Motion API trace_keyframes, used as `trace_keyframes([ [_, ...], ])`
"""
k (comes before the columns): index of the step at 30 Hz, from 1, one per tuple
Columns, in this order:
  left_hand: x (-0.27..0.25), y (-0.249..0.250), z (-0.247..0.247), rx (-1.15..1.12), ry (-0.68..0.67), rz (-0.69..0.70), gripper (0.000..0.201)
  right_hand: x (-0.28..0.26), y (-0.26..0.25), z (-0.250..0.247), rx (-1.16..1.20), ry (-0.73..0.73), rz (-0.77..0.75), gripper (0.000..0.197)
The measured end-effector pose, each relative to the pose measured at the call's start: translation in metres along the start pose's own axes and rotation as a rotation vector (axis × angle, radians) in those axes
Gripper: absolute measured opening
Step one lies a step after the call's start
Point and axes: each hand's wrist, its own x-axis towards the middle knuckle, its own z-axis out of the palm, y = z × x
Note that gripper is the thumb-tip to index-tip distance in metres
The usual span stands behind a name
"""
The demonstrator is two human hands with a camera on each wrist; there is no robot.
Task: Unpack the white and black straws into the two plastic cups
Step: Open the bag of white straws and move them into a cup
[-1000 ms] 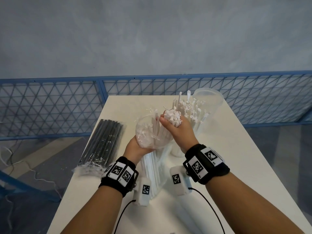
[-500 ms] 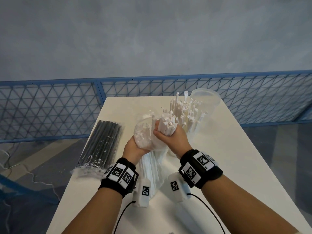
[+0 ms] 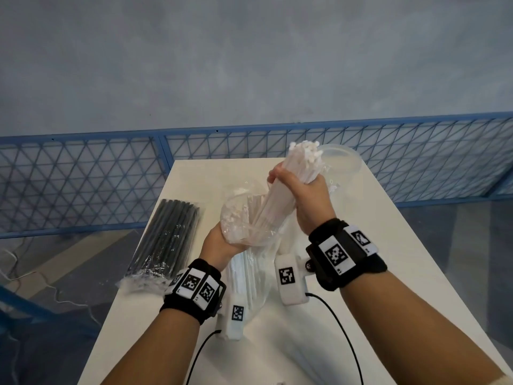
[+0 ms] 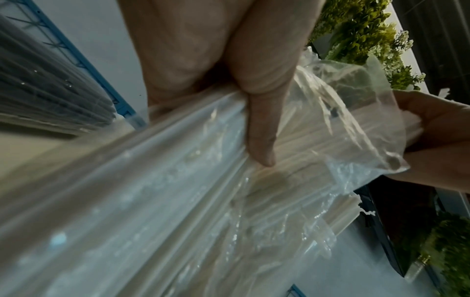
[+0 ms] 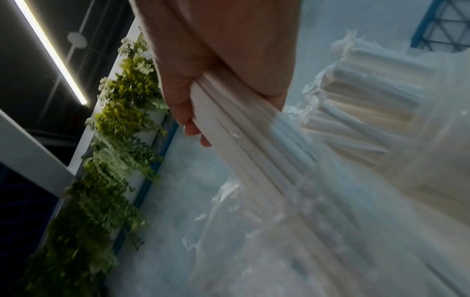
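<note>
My right hand point(image 3: 301, 193) is clenched around a bundle of white straws point(image 3: 280, 195), lifted partway out of the clear plastic bag point(image 3: 244, 218), tips pointing up and far. My left hand point(image 3: 219, 243) grips the bag at its middle, thumb point(image 4: 259, 128) pressed over the plastic. Clear plastic cup point(image 3: 344, 162) stands just behind the bundle. Sealed pack of black straws point(image 3: 166, 240) lies on the white table point(image 3: 388, 245), left side.

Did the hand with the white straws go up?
Yes. The right hand has risen and moved away, toward the fence, drawing the white straws out of the bag.
</note>
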Motion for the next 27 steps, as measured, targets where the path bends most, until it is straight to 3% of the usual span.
trace_keyframes([
  [5,0.0,-0.001,0.001,-0.006,0.019,-0.013,0.058,0.013,-0.014,-0.01,0.187,0.145,0.019,0.008],
  [12,0.005,-0.008,-0.001,0.043,0.158,0.005,0.043,0.032,-0.01,-0.028,0.532,0.433,0.087,0.01],
  [22,0.013,-0.014,-0.007,0.046,0.237,-0.068,0.05,0.041,-0.036,-0.049,0.511,0.59,-0.124,0.012],
  [27,0.011,-0.01,-0.004,0.027,0.223,-0.041,0.051,0.047,-0.043,-0.054,0.283,0.572,-0.273,0.015],
])
